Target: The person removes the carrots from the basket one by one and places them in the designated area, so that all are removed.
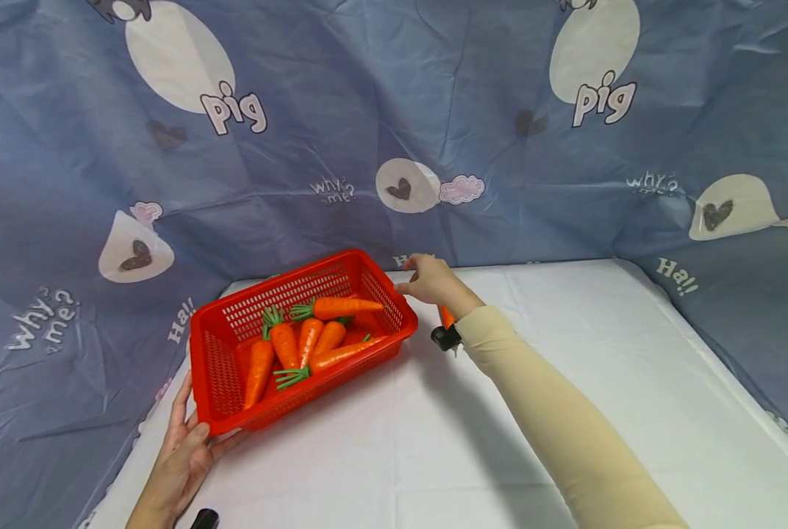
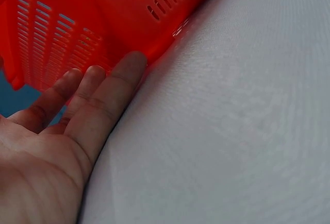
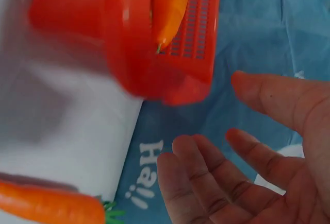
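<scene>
A red plastic basket (image 1: 301,397) with slotted walls stands at an angle on the white table, with several orange carrots (image 1: 341,307) inside, their tops green. At its near left corner is my left hand (image 1: 185,466). Its thumb lies by the rim, and its extended fingers (image 2: 103,105) touch the basket's lower wall close to the tabletop. Beside the opposite end is my right hand (image 1: 434,283), fingers loosely spread. The right wrist view shows a gap between this hand and the basket, and nothing in the palm. Another carrot (image 3: 51,203) lies outside the basket, mostly hidden by the right wrist in the head view.
White cloth (image 1: 566,316) covers the table. Behind it and along both sides hangs a blue printed sheet (image 1: 500,184), close to the basket's back edge. A black wrist device (image 1: 445,338) is visible under the right forearm.
</scene>
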`<state>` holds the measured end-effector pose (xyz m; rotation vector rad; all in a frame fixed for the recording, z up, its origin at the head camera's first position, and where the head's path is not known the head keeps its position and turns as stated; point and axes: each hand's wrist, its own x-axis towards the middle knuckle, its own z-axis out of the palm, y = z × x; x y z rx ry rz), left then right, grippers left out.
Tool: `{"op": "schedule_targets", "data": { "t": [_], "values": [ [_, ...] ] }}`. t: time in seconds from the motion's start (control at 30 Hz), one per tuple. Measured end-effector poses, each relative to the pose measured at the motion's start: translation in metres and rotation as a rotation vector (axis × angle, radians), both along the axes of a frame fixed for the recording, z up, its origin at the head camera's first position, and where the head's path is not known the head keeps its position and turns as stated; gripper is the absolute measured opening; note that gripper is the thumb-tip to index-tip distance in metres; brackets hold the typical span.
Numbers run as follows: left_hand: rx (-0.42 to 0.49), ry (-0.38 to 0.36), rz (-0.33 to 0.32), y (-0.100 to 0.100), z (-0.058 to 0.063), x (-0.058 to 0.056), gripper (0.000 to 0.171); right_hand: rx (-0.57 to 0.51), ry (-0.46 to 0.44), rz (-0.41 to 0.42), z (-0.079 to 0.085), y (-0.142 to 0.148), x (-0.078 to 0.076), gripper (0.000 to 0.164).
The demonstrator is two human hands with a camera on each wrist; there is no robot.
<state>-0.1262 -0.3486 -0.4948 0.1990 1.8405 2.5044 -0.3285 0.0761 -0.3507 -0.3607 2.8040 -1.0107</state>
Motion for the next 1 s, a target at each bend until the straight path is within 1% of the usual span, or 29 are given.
{"op": "schedule_targets", "data": {
  "t": [0.13, 0.27, 0.4, 0.57, 0.67, 0.8, 1.0],
  "values": [
    [-0.004, 0.006, 0.002, 0.000, 0.001, 0.000, 0.076, 0.005, 0.004, 0.058, 0.003, -0.014, -0.002, 0.052],
    [-0.009, -0.001, 0.003, 0.001, 0.001, 0.000, 0.076, 0.027, 0.001, 0.081, 0.004, -0.029, -0.003, 0.054],
    [-0.004, -0.005, -0.001, 0.001, 0.001, 0.000, 0.076, 0.072, 0.025, 0.114, 0.003, -0.042, -0.003, 0.055],
    [-0.022, -0.004, 0.010, 0.001, 0.002, 0.000, 0.075, 0.067, 0.033, 0.155, 0.002, -0.054, -0.004, 0.053],
    [-0.032, -0.006, 0.011, 0.002, 0.003, 0.000, 0.076, 0.072, 0.011, 0.181, 0.002, -0.060, -0.005, 0.053],
    [-0.019, 0.000, -0.002, 0.002, 0.001, 0.000, 0.076, 0.101, -0.025, 0.199, 0.001, -0.066, -0.005, 0.053],
    [-0.003, 0.001, -0.006, -0.001, 0.000, -0.002, 0.077, 0.153, -0.040, 0.230, 0.003, -0.076, -0.006, 0.055]
  ]
}}
